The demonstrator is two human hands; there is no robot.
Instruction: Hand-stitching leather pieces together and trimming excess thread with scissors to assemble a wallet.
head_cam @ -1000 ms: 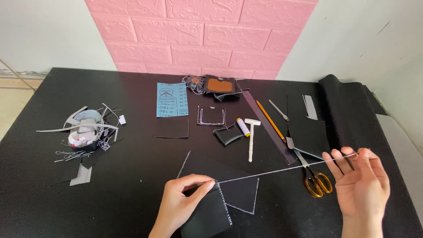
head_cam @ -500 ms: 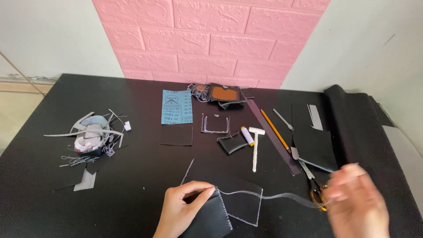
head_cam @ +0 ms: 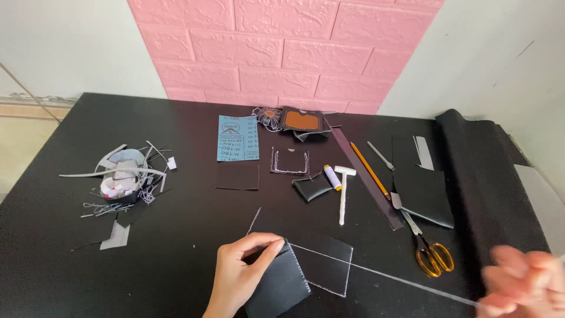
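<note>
**Stitching black leather panel: handling notes**

Left hand [head_cam: 244, 274] pins the black leather piece [head_cam: 281, 282] flat near the table's [head_cam: 176, 247] front edge, thumb and forefinger pinched at its stitched corner. Right hand [head_cam: 524, 282], blurred at the front right corner, seems closed on the white thread [head_cam: 388, 275] drawn taut from the seam; exact grip unreadable. Leather looks light, pliable, non-fragile: best held beside the stitch line. Thread thin, likely to slip or snap. Yellow-handled scissors [head_cam: 429, 250] lie just behind the thread; white T-shaped tool [head_cam: 343, 194] well clear.
</note>
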